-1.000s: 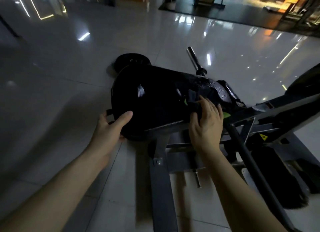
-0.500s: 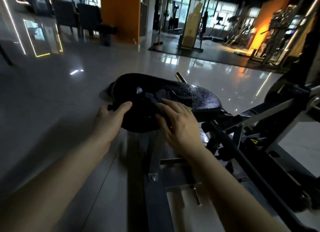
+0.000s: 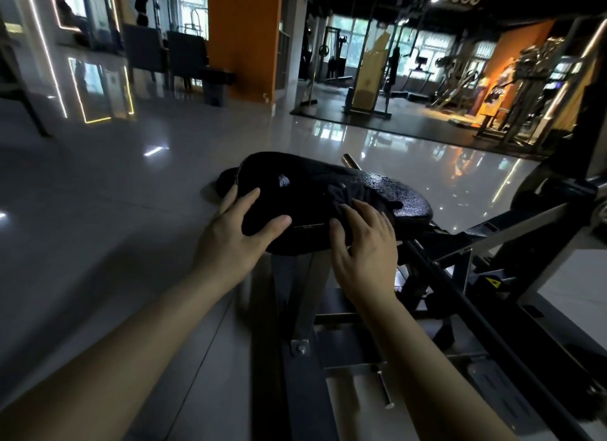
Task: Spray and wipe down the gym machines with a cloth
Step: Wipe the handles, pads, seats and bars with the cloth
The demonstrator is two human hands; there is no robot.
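1. The left hand grips the near left edge of the black seat pad, thumb and fingers clamped on it.
2. The right hand, fingers spread, presses a dark cloth onto the pad at its 3 o'clock side.

Two forearms enter from the bottom edge of the frame, one from the lower left corner, one from the lower right. Both are bare from the frame edge to the wrist; no sleeve, cuff or glove is visible on either. The left hand sits just left of centre frame, the right hand just right of centre. No watch, band or ring shows on either wrist or on the visible fingers. Fingernails appear short and unpainted, though the dim light limits detail. No other part of the person is visible.
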